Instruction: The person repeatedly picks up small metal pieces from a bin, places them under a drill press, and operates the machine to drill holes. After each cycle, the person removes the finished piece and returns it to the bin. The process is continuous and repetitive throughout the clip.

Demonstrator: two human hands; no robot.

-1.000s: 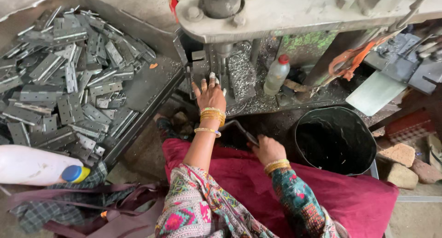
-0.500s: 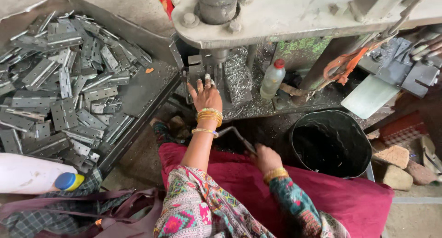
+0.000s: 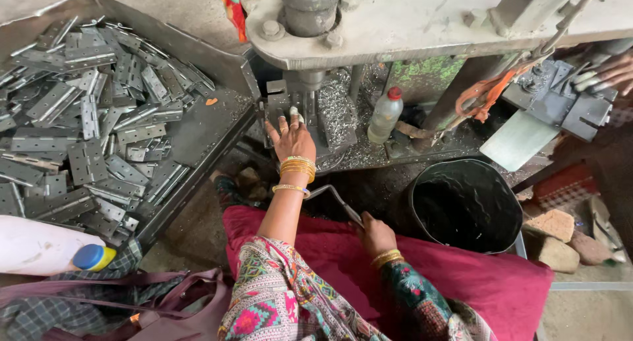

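Observation:
My left hand [image 3: 290,138] reaches forward under the grey press machine [image 3: 422,25] and presses on a small metal piece at the die block [image 3: 277,107]; whether it grips the piece is hidden. Gold bangles ring that wrist. My right hand [image 3: 374,234] is closed around the end of a thin bent metal lever [image 3: 333,196] low in front of the machine. Several grey metal hinges [image 3: 86,130] lie heaped in a metal tray [image 3: 204,133] to the left.
A black bucket [image 3: 465,206] stands at the right of the lever. A small plastic bottle with a red cap [image 3: 384,115] stands amid metal shavings. A white bottle with a blue cap [image 3: 46,245] lies lower left. Another person's hand [image 3: 603,74] shows at the far right.
The view has shifted slightly. My left hand stays at the die block and my right hand stays on the lever.

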